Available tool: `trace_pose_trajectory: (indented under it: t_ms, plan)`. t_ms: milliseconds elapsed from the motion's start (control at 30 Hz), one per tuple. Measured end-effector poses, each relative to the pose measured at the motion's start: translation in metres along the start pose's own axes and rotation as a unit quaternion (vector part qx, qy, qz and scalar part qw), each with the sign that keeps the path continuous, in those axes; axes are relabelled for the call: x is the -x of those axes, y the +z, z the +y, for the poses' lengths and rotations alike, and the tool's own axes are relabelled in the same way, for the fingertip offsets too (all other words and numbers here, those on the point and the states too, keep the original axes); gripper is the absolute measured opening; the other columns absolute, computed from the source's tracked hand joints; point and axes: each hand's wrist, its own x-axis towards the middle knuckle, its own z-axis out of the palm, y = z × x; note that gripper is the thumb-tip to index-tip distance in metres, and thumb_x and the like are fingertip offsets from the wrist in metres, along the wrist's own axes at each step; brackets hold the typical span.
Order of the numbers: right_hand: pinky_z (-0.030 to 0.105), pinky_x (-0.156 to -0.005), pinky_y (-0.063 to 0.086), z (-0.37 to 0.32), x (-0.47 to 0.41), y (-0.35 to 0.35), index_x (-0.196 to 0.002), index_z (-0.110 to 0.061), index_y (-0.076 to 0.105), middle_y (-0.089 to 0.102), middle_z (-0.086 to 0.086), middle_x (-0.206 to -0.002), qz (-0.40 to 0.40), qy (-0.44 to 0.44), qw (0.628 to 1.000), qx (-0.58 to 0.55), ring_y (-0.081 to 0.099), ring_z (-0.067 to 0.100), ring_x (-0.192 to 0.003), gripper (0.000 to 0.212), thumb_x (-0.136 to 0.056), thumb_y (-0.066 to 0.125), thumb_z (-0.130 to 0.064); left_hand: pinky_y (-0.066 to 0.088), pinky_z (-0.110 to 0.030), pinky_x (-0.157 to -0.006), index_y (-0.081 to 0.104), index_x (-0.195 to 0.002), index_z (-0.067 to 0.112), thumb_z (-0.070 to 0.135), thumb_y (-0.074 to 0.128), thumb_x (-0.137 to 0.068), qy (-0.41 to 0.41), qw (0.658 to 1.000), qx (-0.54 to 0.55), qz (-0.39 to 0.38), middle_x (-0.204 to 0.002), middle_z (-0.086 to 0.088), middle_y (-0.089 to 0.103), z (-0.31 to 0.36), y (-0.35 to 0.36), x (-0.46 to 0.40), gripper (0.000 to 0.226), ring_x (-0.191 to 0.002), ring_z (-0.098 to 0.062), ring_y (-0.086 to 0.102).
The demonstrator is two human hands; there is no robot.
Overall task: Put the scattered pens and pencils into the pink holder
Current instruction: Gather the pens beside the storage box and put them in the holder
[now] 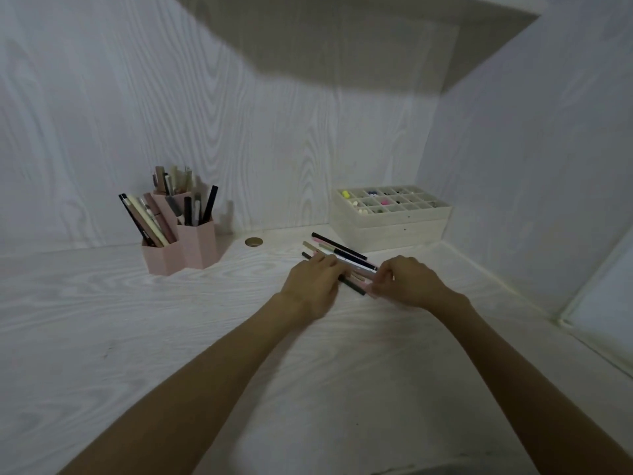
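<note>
On the desk (137, 320), both hands, left hand (313, 286) and right hand (404, 282), pinching loose pens (342, 253) (pink holder (185, 248) well apart)

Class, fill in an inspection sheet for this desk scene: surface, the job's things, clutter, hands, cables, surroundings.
Surface: pale wood-grain desk.
Job's things: pink holder at back left, already holding pens; loose pens lying in a bunch at centre right.
Clutter: compartment box of small items at back right; round brass fitting in the desk.
Hands: left hand and right hand both on the bunch, gathering it.
Cables: nothing seen.
Surroundings: pale wood-grain walls, a shelf overhead.
</note>
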Motion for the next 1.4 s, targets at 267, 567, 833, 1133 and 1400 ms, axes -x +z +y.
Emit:
trace_pose_trajectory:
  t_ms: [267,567,833,1133,1400]
  plan:
    - [0.027,-0.073,0.047,-0.016,-0.012,0.000,-0.101,-0.006,0.070,0.067,0.011,-0.092,-0.076,0.068,0.994,-0.030,0.063,0.022,-0.086,0.036,-0.076,0.074,-0.031,0.044,-0.035,-0.080,0.060,-0.120,0.022,0.018,0.043,-0.096,0.009,0.998,-0.067,-0.003,-0.113,-0.001,0.064,0.000,-0.012,-0.011,0.030,-0.108,-0.024,0.054]
    - [0.031,-0.067,0.052,-0.033,0.002,-0.035,-0.081,0.001,0.072,0.071,0.014,-0.081,0.032,0.050,0.998,0.005,0.066,0.027,-0.077,0.015,-0.080,0.064,-0.012,0.041,-0.031,-0.096,0.046,-0.138,0.028,0.028,0.059,-0.090,0.031,0.995,-0.062,0.066,-0.146,0.005,0.041,-0.009,-0.029,-0.015,0.049,-0.133,-0.015,0.035]
    - [0.011,-0.060,0.045,-0.103,0.005,-0.084,-0.083,-0.015,0.077,0.071,-0.003,-0.069,-0.004,-0.113,0.991,-0.075,0.060,-0.001,-0.057,0.009,-0.083,0.068,-0.018,0.039,-0.029,-0.091,0.062,-0.124,0.024,0.035,0.060,-0.090,0.043,0.983,-0.027,0.176,-0.111,0.004,0.070,-0.057,-0.097,0.020,0.036,-0.100,-0.017,0.064]
    - [0.011,-0.066,0.054,-0.198,-0.045,-0.052,-0.093,-0.010,0.075,0.072,-0.001,-0.071,0.023,-0.174,0.902,-0.395,0.065,0.000,-0.063,0.018,-0.082,0.070,-0.024,0.037,-0.036,-0.062,0.058,-0.106,0.010,0.028,0.038,-0.102,-0.069,0.952,0.241,0.176,-0.073,0.000,0.048,-0.123,-0.131,0.060,0.027,-0.064,-0.011,0.043]
    - [0.012,-0.074,0.052,-0.256,-0.063,-0.021,-0.099,-0.018,0.073,0.073,-0.004,-0.083,0.070,-0.205,0.777,-0.590,0.068,0.003,-0.078,0.016,-0.085,0.066,-0.025,0.043,-0.023,-0.061,0.060,-0.106,0.009,0.020,0.038,-0.102,-0.137,0.858,0.406,0.283,-0.079,0.009,0.058,-0.144,-0.166,0.056,0.025,-0.069,-0.015,0.050]
